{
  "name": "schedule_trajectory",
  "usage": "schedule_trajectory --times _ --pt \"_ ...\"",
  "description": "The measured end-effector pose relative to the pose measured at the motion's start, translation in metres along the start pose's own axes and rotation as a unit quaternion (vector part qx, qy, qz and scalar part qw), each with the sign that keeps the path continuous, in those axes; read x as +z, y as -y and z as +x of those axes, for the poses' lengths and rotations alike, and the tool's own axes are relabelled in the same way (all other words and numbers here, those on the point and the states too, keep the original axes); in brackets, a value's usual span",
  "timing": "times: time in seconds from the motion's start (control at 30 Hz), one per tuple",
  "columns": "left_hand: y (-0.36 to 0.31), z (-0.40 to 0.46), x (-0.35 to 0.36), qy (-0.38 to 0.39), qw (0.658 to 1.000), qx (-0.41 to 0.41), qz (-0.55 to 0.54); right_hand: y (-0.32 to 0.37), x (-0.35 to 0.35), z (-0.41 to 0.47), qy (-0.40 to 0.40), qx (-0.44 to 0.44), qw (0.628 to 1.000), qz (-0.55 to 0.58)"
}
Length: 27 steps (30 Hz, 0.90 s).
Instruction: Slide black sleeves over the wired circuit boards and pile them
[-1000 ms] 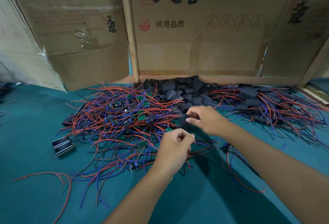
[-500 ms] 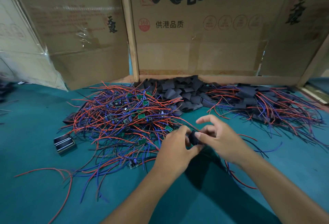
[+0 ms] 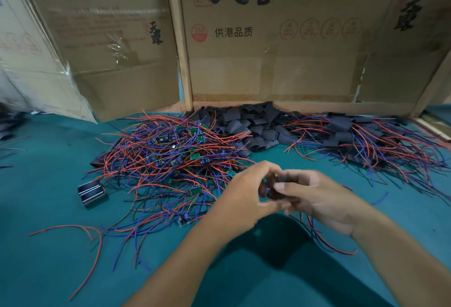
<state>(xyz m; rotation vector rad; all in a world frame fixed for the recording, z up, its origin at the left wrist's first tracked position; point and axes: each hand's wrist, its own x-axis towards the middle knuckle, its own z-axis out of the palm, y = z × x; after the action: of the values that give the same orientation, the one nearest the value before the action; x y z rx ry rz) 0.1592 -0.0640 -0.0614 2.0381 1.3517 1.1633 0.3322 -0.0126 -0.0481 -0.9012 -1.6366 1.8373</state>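
Observation:
My left hand (image 3: 244, 194) and my right hand (image 3: 314, 199) meet over the green table, fingers curled round a black sleeve (image 3: 280, 181) between them. Most of the sleeve is hidden by my fingers, and any board inside it cannot be seen. Red and blue wires (image 3: 324, 241) trail from under my right hand. A tangle of bare wired circuit boards (image 3: 175, 155) lies to the left. Loose black sleeves (image 3: 253, 126) are heaped at the back centre. Sleeved boards (image 3: 361, 138) are piled at the back right.
Cardboard boxes (image 3: 268, 45) form a wall along the table's far edge. A small black ridged block (image 3: 92, 192) sits left of the wire tangle. Stray red wires (image 3: 80, 231) lie at the front left on the green cloth (image 3: 48, 270).
My right hand came back from the sleeve heap toward me and joined my left hand. Both hands now work a black sleeve together, slightly nearer and to the right.

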Motion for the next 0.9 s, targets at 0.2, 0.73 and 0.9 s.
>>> schedule_trajectory --times 0.2,0.73,0.9 --pt "0.043 -0.008 -0.097 0.080 0.941 -0.173 0.279 -0.003 0.002 0.003 -0.047 0.009 0.996 -0.076" --pt "0.046 -0.015 -0.119 0.074 0.925 -0.151 0.341 0.004 -0.008 0.002 -0.105 -0.033 0.992 -0.055" --pt "0.006 -0.013 -0.112 -0.071 0.969 -0.005 0.238 0.010 -0.010 0.001 -0.117 -0.091 0.989 -0.019"
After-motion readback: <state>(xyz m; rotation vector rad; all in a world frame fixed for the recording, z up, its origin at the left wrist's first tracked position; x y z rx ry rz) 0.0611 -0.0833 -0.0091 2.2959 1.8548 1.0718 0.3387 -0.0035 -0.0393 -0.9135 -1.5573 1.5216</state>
